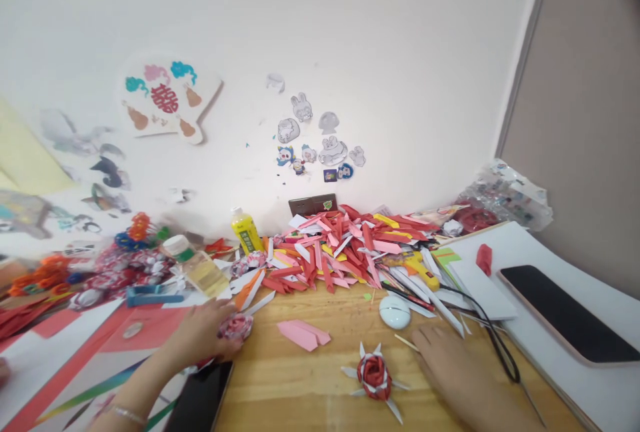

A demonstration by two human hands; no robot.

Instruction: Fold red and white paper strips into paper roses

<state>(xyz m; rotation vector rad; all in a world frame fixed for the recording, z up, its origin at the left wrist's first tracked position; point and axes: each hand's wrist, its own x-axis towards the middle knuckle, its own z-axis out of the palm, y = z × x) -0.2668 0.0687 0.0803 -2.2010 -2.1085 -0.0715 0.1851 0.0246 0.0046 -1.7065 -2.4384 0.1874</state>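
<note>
My left hand [213,332] is closed around a red, pink and white folded-paper flower [236,327], its fingers bent about the sides. In my right hand [440,359], slightly blurred, the fingertips meet the end of a thin pale stick [406,343]; they look closed on it. Between the hands lies a red paper rose [375,375] with white pointed strips sticking out around it. A folded pink paper piece [303,335] rests on the wooden table [300,392] behind that rose. Just beyond my right fingers sits a pale blue egg-shaped object [395,312].
A heap of folded paper strips [330,249] runs along the wall. Beside it are a yellow bottle [246,231], a glue bottle [203,271] and a yellow glue gun [421,271] with a black cord [493,335]. Phones lie at left [200,395] and right [570,312].
</note>
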